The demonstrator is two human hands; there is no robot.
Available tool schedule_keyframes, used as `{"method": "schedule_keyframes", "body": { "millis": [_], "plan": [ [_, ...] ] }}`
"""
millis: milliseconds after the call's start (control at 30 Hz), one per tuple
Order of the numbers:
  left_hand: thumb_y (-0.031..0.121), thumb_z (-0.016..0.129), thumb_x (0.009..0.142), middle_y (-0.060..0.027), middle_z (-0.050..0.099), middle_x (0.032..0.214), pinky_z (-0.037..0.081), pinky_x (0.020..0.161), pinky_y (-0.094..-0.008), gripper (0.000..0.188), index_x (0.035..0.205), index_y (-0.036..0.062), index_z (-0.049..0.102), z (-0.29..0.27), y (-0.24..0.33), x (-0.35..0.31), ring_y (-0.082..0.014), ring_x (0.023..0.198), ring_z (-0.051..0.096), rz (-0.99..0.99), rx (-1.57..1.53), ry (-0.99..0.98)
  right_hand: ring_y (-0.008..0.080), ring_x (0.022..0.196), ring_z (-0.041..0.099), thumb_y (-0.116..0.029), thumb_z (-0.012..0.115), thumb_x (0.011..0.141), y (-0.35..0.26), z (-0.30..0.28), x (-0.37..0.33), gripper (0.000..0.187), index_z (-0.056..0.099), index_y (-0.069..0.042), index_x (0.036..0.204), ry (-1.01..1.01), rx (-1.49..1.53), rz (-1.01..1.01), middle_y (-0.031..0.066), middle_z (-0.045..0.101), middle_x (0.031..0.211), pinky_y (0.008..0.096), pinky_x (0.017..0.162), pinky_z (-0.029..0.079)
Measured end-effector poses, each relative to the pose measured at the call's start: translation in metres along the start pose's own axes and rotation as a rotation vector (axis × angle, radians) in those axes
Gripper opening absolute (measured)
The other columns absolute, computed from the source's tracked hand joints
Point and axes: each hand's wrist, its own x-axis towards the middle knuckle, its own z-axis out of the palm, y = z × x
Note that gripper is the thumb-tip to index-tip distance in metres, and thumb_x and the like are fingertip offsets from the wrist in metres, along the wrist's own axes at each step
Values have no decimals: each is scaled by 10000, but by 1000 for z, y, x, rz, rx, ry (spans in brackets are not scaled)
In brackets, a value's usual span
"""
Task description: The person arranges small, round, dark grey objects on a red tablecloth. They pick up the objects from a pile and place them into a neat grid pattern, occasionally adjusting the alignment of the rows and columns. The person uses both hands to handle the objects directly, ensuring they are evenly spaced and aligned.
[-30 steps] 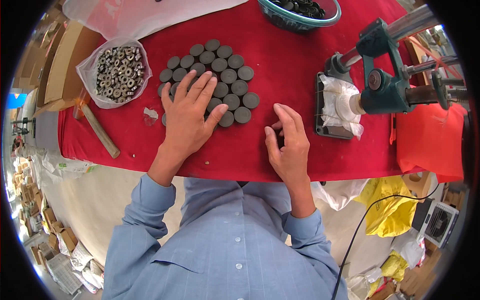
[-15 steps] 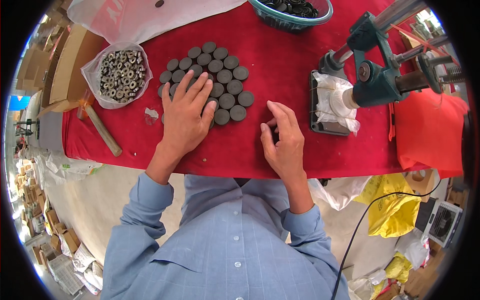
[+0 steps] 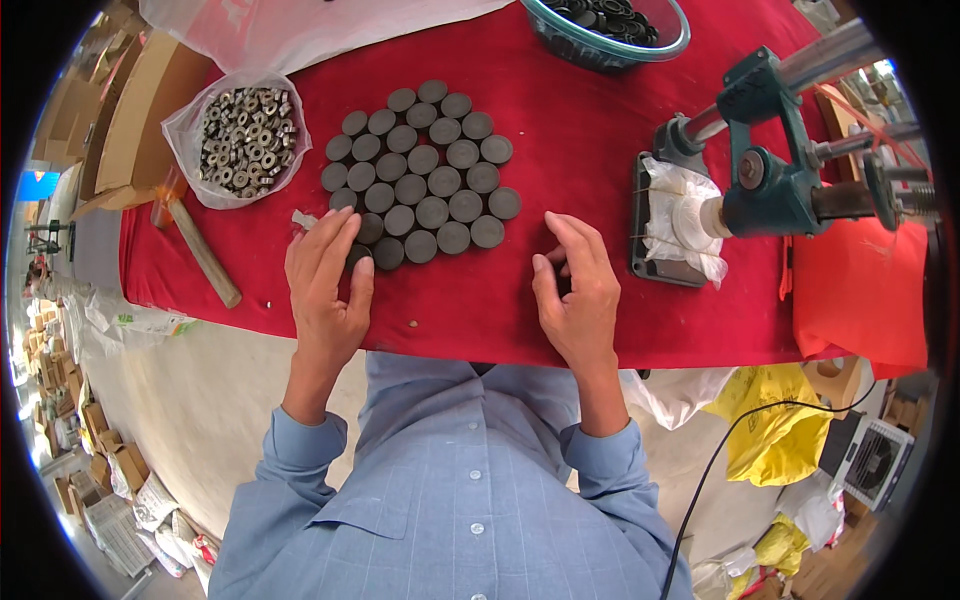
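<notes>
Many dark grey round discs (image 3: 431, 212) lie flat in a close cluster on the red cloth, mostly edge to edge in loose rows. At the cluster's near left edge, my left hand (image 3: 328, 285) is open with fingers stretched forward. Its fingertips lie against or over the outermost discs and partly hide one; whether they press on it I cannot tell. My right hand (image 3: 580, 290) rests to the right of the cluster, thumb and fingers apart and slightly bent, with nothing in it. A gap of red cloth separates it from the nearest disc.
A plastic bag of small metal rings (image 3: 250, 145) stands left, beside a cardboard box (image 3: 140, 125) and a hammer with a wooden handle (image 3: 205, 255). Black parts fill a teal bowl (image 3: 560, 45) at the back. A green hand press (image 3: 775, 190) occupies the right, near a red-orange bag (image 3: 860, 285).
My left hand has slid left and nearer to me, off the middle of the discs to their edge, uncovering them. My right hand has barely moved. The view has shifted slightly.
</notes>
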Motion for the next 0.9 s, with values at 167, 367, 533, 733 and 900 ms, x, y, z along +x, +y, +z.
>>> {"method": "schedule_keyframes", "body": {
  "millis": [167, 367, 533, 733, 900],
  "plan": [
    [84, 703, 1042, -184, 641, 1548, 449, 1230, -459, 478, 1511, 12, 646, -5, -16, -22, -363, 1462, 581, -123, -1, 45, 224, 806, 737, 84, 748, 902, 0, 0, 1, 480, 695, -2, 1371, -13, -16, 12, 186, 702, 1353, 355, 718, 602],
    [86, 721, 1026, -191, 629, 1555, 441, 1226, -461, 508, 1519, 2, 632, -6, -19, -25, -365, 1445, 583, -134, -18, 32, 197, 779, 718, 91, 747, 901, 1, 0, 3, 482, 700, -7, 1371, -22, -39, -1, 173, 704, 1348, 333, 678, 585],
    [78, 749, 988, -181, 630, 1557, 424, 1203, -465, 548, 1516, -6, 629, -1, -20, -16, -359, 1408, 595, -91, -57, 52, 174, 768, 705, 102, 735, 909, 1, -1, 4, 474, 709, -11, 1368, -21, -52, -2, 164, 702, 1342, 314, 654, 574],
    [108, 709, 1023, -167, 615, 1592, 400, 1242, -490, 533, 1539, 11, 621, -1, -21, -2, -359, 1464, 565, -18, 37, -13, 171, 758, 704, 107, 725, 915, 1, 0, 4, 466, 711, -10, 1367, -23, -46, -6, 163, 701, 1343, 310, 643, 575],
    [186, 691, 1027, -125, 612, 1612, 357, 1247, -516, 533, 1537, 44, 633, 1, -23, -3, -351, 1493, 545, -18, 167, -46, 171, 756, 706, 107, 723, 917, 2, -1, 4, 463, 711, -8, 1365, -25, -43, -8, 165, 702, 1345, 307, 634, 572]
  ]
}}
